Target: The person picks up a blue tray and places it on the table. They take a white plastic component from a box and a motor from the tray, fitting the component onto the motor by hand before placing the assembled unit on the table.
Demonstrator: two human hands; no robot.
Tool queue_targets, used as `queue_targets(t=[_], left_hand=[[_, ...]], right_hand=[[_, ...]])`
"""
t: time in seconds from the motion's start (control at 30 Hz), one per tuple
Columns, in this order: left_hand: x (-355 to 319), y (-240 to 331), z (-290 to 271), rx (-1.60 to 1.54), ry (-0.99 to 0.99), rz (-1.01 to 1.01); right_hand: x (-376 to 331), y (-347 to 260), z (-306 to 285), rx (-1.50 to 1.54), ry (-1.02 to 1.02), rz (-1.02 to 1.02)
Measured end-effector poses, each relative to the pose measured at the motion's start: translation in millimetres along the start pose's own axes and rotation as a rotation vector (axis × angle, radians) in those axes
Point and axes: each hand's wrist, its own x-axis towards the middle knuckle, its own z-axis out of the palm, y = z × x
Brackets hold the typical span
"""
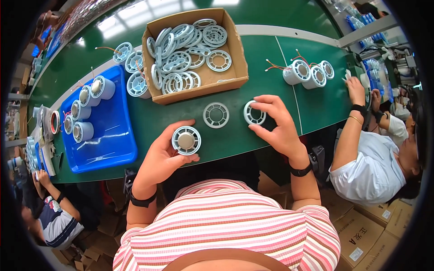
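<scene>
My left hand (158,156) grips a round motor-like unit (186,141) by its sides; its light blue spoked rim surrounds a pale metal centre, which faces up. Between thumb and fingers, my right hand (281,126) pinches a light blue spoked plastic ring (248,114) just above the green table. A similar flat spoked ring (216,105) lies on the table between my hands. Beyond it stands an open cardboard box (203,93) with a heap of light blue rings and discs (174,61).
A blue tray (108,140) at left holds several white cylindrical units (83,131). More wired units (137,85) stand beside the box, and another group (299,72) stands at right. Co-workers sit on both sides; the right one's hand (356,90) rests near the table edge.
</scene>
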Motion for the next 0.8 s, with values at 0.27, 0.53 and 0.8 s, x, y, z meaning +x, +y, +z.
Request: queue_targets(t=[0.27,0.53,0.8], left_hand=[[4.2,-12.1,6.8,-0.115,-0.086,0.024],[-3.4,-23.2,-4.5,0.019,-0.061,0.172],[0.3,-20.1,-11.4,-0.014,-0.176,0.130]], right_hand=[[12.7,-73.0,72.6,0.156,0.043,-0.210],[21.4,-93.2,95.6,0.050,-0.048,-0.234],[25.7,-85.6,90.4,0.073,-0.132,-0.272]])
